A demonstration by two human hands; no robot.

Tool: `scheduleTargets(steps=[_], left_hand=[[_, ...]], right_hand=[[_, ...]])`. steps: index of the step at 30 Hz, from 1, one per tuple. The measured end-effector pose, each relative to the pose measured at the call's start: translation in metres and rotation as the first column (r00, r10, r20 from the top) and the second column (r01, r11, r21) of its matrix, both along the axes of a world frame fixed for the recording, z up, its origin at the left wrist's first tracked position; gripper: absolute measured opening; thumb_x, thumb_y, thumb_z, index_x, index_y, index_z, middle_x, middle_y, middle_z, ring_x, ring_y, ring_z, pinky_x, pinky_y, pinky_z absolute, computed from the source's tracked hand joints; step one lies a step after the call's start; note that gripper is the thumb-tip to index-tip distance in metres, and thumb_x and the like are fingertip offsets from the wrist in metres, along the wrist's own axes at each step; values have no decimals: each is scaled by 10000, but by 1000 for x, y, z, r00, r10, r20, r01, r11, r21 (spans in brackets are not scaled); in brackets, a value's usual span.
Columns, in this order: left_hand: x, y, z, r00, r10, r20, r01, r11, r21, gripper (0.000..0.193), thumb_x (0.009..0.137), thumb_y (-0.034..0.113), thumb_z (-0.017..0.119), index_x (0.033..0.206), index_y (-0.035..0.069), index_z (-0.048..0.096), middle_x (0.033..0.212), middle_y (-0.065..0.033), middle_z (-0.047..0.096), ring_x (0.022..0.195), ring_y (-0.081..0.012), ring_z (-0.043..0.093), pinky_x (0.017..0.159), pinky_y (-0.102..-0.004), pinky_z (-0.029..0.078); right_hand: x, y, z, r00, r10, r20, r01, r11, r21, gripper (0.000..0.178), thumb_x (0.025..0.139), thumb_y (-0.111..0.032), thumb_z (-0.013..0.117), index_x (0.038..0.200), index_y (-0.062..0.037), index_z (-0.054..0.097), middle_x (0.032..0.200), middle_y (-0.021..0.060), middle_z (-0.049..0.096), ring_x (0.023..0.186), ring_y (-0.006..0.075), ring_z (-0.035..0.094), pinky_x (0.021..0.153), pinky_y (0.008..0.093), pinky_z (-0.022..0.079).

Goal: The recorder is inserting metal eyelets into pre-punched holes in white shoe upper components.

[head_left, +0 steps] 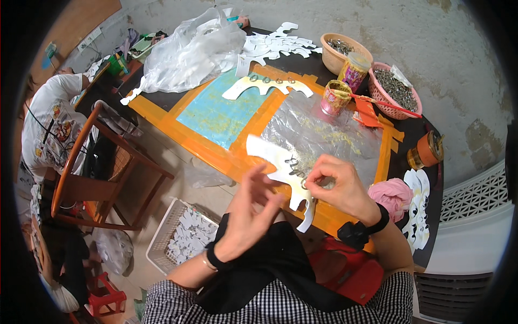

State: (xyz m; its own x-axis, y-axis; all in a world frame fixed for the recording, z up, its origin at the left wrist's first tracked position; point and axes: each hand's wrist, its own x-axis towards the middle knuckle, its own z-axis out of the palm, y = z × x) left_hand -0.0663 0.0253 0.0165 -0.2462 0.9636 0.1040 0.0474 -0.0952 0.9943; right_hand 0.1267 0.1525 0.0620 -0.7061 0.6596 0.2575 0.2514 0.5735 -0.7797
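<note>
A white cut-out piece (265,152) with scalloped edges and a pale yellow smear lies at the table's near edge. Small dark metal rings (292,162) sit along it. My right hand (341,182) pinches a small metal ring at the piece's right part; its fingertips partly hide it. My left hand (249,213) hovers beside the near side of the piece, fingers apart and holding nothing. Farther back rests a similar white piece (243,85) with several rings on it.
Orange tape frames a blue sheet (216,116) and a clear plastic sheet (302,121). Behind stand a smeared tin (334,100) with a red-handled brush (388,102), and a pink basket (389,108) of metal parts. A plastic bag (189,54) lies at back left. Another person (54,119) sits left.
</note>
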Motion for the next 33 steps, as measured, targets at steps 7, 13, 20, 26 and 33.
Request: scheduleTargets(steps=[7, 13, 20, 26, 33], left_hand=[[-57, 65, 32, 488, -62, -871, 490, 845, 214, 716, 817, 292, 796, 1444, 102, 508, 1494, -189, 454, 1369, -396, 431, 1116, -490, 391], [-60, 82, 21, 583, -358, -729, 627, 769, 123, 631, 839, 403, 786, 1386, 151, 597, 1354, -130, 606, 1267, -352, 533, 1069, -507, 393], [-68, 78, 9, 532, -161, -831, 528, 831, 177, 454, 822, 301, 811, 1223, 133, 681, 1230, -91, 644, 1161, -319, 570, 983, -447, 440], [-78, 76, 7, 598, -179, -781, 481, 860, 172, 306, 853, 157, 781, 1143, 96, 708, 1222, -115, 640, 1134, -336, 580, 973, -439, 472], [-96, 49, 37, 774, -129, -620, 298, 938, 177, 255, 787, -101, 690, 1009, 24, 712, 1073, -89, 651, 988, -258, 641, 802, -328, 520]], right_hand=[[-6, 1, 6, 991, 125, 44, -130, 977, 169, 96, 802, -46, 742, 818, -12, 654, 846, 92, 610, 782, 249, 631, 676, 354, 506], [4, 4, 44, 973, 138, 185, -182, 950, 252, 105, 785, -56, 735, 809, -28, 637, 840, 84, 589, 788, 275, 619, 667, 370, 496], [-13, 24, 41, 920, 258, 296, -334, 909, 248, 87, 781, -58, 724, 811, -32, 646, 837, 89, 581, 809, 268, 623, 689, 375, 492], [-5, 32, 27, 953, 205, 221, -225, 972, 71, 76, 793, -48, 731, 838, -6, 686, 856, 89, 578, 816, 248, 619, 723, 341, 493], [-3, 32, 18, 944, 147, 294, -177, 981, 79, 92, 781, -39, 751, 847, -6, 695, 864, 80, 577, 839, 228, 607, 727, 332, 487]])
